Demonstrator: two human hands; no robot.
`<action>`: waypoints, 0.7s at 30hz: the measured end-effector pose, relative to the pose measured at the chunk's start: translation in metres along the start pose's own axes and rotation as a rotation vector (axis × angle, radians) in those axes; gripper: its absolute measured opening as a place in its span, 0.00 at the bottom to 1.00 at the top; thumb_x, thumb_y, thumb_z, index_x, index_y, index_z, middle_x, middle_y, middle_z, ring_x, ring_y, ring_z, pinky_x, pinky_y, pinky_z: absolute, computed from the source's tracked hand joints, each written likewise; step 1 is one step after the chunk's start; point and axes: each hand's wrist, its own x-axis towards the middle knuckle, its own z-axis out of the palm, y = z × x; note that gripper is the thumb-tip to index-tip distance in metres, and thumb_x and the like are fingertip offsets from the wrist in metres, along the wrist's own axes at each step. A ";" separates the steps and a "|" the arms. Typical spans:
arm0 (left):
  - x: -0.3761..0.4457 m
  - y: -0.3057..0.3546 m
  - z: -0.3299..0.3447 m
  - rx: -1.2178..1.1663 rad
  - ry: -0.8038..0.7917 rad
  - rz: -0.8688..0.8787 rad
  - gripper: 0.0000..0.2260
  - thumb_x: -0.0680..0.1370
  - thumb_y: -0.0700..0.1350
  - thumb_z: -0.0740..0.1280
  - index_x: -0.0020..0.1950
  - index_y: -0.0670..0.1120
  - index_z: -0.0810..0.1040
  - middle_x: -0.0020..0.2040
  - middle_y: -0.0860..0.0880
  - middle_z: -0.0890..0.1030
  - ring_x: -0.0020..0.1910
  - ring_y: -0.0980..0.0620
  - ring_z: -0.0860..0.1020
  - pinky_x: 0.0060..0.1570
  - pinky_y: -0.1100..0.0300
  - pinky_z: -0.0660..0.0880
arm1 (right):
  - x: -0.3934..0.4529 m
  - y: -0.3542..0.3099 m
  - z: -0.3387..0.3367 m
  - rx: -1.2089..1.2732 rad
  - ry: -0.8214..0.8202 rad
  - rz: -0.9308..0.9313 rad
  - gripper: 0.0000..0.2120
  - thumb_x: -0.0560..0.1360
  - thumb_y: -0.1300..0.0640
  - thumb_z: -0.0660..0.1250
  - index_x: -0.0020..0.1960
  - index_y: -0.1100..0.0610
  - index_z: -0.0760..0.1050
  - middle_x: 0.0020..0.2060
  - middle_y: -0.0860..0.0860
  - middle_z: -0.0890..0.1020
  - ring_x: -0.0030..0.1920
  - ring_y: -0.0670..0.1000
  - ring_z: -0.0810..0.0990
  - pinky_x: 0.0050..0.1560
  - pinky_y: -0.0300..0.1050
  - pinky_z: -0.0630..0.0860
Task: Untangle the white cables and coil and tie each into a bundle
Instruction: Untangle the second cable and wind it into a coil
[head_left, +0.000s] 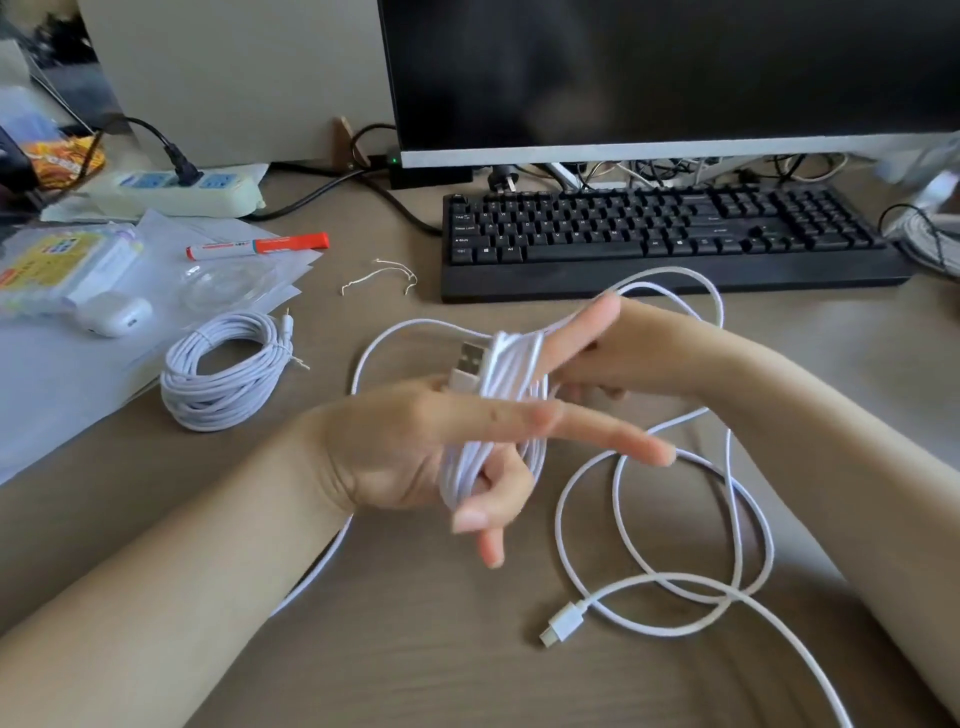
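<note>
A white USB cable is partly wound in several loops around my left hand, whose fingers are spread; its USB-A plug sticks up by the thumb. My right hand is just behind the loops and pinches the cable there. The loose remainder lies in curls on the desk to the right and ends in a small white plug near the front. A second white cable lies coiled and tied on the desk at the left. Two thin wire ties lie beyond it.
A black keyboard and a monitor stand at the back. Papers, plastic packets, a white earbud case and a red marker fill the left side. A power strip lies at the back left.
</note>
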 end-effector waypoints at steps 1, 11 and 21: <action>0.003 -0.004 0.000 0.090 0.055 -0.040 0.39 0.63 0.54 0.73 0.70 0.40 0.67 0.59 0.37 0.76 0.31 0.58 0.79 0.25 0.70 0.72 | 0.000 0.002 -0.003 0.065 -0.033 0.001 0.08 0.74 0.63 0.63 0.38 0.57 0.77 0.24 0.51 0.72 0.25 0.48 0.65 0.24 0.35 0.66; 0.014 0.005 0.028 0.101 0.333 0.136 0.21 0.74 0.61 0.59 0.55 0.46 0.77 0.49 0.44 0.80 0.25 0.54 0.70 0.19 0.71 0.55 | -0.032 -0.041 -0.007 0.477 0.131 -0.091 0.07 0.79 0.59 0.58 0.55 0.54 0.72 0.40 0.53 0.82 0.35 0.49 0.81 0.36 0.46 0.77; 0.014 0.017 -0.003 -0.517 0.631 0.384 0.28 0.75 0.39 0.67 0.72 0.47 0.61 0.41 0.45 0.80 0.34 0.54 0.72 0.26 0.69 0.65 | -0.066 -0.057 0.005 0.325 -0.106 -0.241 0.07 0.81 0.60 0.52 0.57 0.58 0.66 0.36 0.59 0.84 0.30 0.54 0.83 0.35 0.41 0.79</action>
